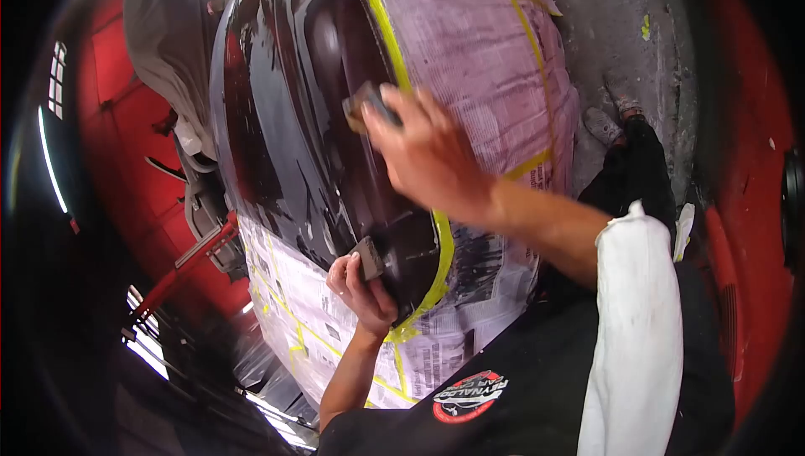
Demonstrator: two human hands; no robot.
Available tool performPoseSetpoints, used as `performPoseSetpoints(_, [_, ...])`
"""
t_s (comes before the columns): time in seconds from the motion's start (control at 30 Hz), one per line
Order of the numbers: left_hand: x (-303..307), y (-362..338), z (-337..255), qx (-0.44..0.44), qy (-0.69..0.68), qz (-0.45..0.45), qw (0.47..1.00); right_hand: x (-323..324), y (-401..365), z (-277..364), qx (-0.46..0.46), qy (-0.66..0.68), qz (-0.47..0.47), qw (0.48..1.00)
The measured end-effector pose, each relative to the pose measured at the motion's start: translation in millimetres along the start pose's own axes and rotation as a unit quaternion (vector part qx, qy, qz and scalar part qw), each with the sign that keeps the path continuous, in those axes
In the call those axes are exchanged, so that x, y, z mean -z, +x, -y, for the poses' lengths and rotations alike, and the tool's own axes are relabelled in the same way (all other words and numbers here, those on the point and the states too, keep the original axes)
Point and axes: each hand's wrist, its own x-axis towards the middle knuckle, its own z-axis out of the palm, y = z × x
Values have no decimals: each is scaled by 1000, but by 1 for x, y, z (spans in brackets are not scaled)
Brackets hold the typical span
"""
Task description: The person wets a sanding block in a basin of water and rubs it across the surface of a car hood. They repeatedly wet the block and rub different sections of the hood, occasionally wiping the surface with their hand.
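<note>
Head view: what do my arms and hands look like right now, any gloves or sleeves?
No gloves. The left hand and right hand come off bare forearms, with no sleeve reaching them. The black shirt carries a red, white and black patch, and a white cloth hangs by the right upper arm.

Fig. 1: Clearance, dark panel (285, 121).
Centre open; masking paper (470, 37) & yellow tape (442, 246) bound rt. edge; red bar (197, 255) nr. lower left.

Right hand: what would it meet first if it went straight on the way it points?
Probably the dark glossy panel; the right hand holds its block against it, depth unclear.
</note>
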Motion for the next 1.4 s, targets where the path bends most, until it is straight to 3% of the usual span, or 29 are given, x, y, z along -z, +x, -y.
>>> performPoseSetpoints(0.1, [-1, 2, 2, -16, 2, -7, 1000, -2, -56, 9, 75, 24, -5, 997])
performPoseSetpoints(0.2, [0, 2, 1, -6, 0, -5, 1000, -10, 9, -11, 19, 0, -68, 998])
performPoseSetpoints(0.23, [0, 1, -1, 1, -10, -6, 1000, -4, 38, -16, 6, 5, -18, 1000])
performPoseSetpoints(0.3, [1, -1, 0, 2, -9, -9, 1000, -2, 31, -16, 20, 8, -9, 1000])
performPoseSetpoints(0.4, [-1, 2, 1, -4, -8, -2, 1000, -15, -74, 11, 86, 27, -28, 996])
performPoseSetpoints(0.53, [2, 0, 1, -6, -6, -8, 1000, -23, 10, -9, 42, 17, -83, 996])
performPoseSetpoints(0.57, [0, 1, 0, -5, -10, -7, 1000, -17, 38, -15, 46, 1, -55, 997])
performPoseSetpoints(0.63, [4, -2, -2, 2, -13, -10, 1000, -17, 28, -14, 47, 12, -76, 996])
performPoseSetpoints(0.7, [-2, 2, 1, -9, -1, -24, 1000, -13, -45, 4, 72, 26, -77, 994])
performPoseSetpoints(0.73, [-4, 0, 4, -9, -3, -25, 1000, -12, -73, 7, 90, 35, -28, 995])
performPoseSetpoints(0.83, [-2, 1, 2, -29, 6, -11, 999, -11, -8, -12, 67, 13, -89, 994])
performPoseSetpoints(0.9, [11, 32, -17, -109, 111, 51, 986, -14, 59, -39, 51, 0, -90, 995])
performPoseSetpoints(0.97, [12, 74, -21, -162, 141, 88, 973, 8, 94, -51, -55, 60, 29, 996])
performPoseSetpoints(1.03, [8, 141, -21, -193, 131, 73, 970, 46, 82, -57, -116, 114, -43, 986])
performPoseSetpoints(1.07, [2, 176, -17, -228, 148, 72, 960, 51, 68, -73, -46, 98, -168, 980])
performPoseSetpoints(1.13, [-15, 246, -4, -282, 166, 59, 943, 90, 27, -78, -122, 72, -196, 970])
performPoseSetpoints(1.2, [-37, 323, 17, -314, 150, 28, 937, 118, -5, -102, -144, -1, -159, 977])
performPoseSetpoints(1.27, [-52, 380, 34, -315, 141, 10, 939, 141, -25, -116, -174, 17, -159, 972])
performPoseSetpoints(1.4, [-52, 381, 28, -309, 150, 7, 939, 171, -46, -138, -296, 68, -160, 939])
